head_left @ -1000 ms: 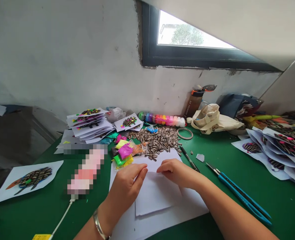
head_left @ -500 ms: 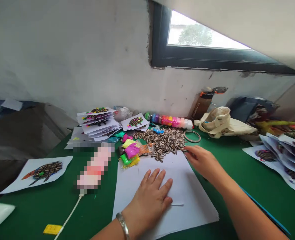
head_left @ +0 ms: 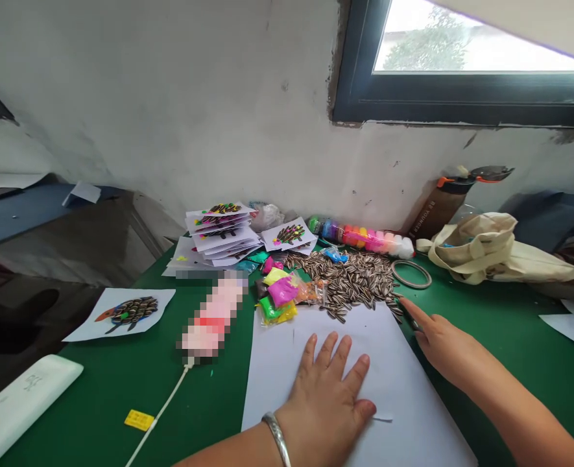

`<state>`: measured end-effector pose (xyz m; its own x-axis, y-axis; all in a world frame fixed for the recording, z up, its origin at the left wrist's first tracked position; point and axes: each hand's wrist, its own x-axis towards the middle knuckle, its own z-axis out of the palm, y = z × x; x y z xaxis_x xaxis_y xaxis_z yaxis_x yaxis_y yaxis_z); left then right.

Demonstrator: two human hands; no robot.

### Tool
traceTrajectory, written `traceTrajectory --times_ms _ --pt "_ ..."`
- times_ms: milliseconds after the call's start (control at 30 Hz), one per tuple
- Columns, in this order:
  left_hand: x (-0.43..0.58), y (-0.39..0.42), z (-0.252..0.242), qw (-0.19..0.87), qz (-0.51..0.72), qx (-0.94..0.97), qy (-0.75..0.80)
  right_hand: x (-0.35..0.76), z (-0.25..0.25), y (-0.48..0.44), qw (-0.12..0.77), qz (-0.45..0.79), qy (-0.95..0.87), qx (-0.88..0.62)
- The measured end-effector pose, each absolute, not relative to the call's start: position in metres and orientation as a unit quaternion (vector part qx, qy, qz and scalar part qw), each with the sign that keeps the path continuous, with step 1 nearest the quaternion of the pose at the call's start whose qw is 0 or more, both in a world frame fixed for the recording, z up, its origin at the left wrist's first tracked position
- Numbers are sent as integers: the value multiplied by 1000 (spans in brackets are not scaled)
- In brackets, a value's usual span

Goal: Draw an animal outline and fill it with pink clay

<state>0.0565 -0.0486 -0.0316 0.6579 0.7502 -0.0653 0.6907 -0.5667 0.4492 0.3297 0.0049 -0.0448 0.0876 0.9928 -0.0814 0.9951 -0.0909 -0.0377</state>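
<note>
My left hand (head_left: 333, 395) lies flat with spread fingers on a white sheet of paper (head_left: 277, 363). A silver bracelet circles that wrist. Beyond the sheet's far edge spreads a pile of striped sunflower seeds (head_left: 359, 275). My right hand (head_left: 442, 344) is at the pile's right-hand edge, its index finger stretched toward the seeds. The other fingers are curled, with a small dark thing at them that I cannot make out. Left of the seeds lie bright packets of modelling clay (head_left: 281, 292).
A pile of seed-decorated pictures (head_left: 223, 240) stands at the back left; a single picture (head_left: 131, 314) lies nearer. Along the wall are colourful tubs (head_left: 359, 237), a brown bottle (head_left: 440, 211) and a cloth bag (head_left: 491, 250). A tape ring (head_left: 412, 275) and a white cable (head_left: 163, 408) lie on the green table.
The view has turned left, so things appear further right. My right hand stays beside the seeds, its index finger now straighter. My left hand remains flat on the paper.
</note>
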Motion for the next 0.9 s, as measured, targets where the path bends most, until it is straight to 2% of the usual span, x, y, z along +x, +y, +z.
traceTrajectory --times_ms 100,167,333,433,567,767,900 --pt "59 -49 -31 232 68 875 419 335 -42 5 -50 -77 672 735" --pt "60 -49 -29 237 69 873 420 332 -32 2 -129 -133 663 725" --pt "62 -49 -30 232 80 870 428 288 -5 -13 -380 -469 520 604" --pt "63 -50 -34 213 101 873 428 250 -7 -19 -470 -564 441 516" --pt "61 -50 -39 205 120 879 413 220 -22 -22 -463 -579 470 480" --pt "53 -46 -38 187 112 892 395 215 -33 -25 -414 -438 592 536" --pt "46 -45 -32 190 104 894 391 214 -34 -25 -407 -418 604 543"
